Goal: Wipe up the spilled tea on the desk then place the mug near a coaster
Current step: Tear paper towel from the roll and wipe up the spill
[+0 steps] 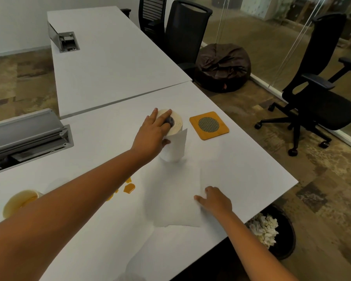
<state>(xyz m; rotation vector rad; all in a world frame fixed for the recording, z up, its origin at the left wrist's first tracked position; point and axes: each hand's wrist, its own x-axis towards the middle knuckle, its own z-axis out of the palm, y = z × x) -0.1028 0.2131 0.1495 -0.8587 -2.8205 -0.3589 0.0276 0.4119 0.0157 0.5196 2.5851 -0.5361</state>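
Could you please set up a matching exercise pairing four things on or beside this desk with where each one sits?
Things:
1. paper towel roll
2. coaster
3. spilled tea
4. waste bin

Places:
A. on the floor beside the desk's near right edge
B. under the left hand, standing upright
C. on the desk just right of the roll
D. on the desk beside the left forearm

Pairs: 1-B, 2-C, 3-D, 4-A

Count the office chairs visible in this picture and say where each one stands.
3: two chairs side by side behind the far desk, one right by the glass wall. Others may be out of view.
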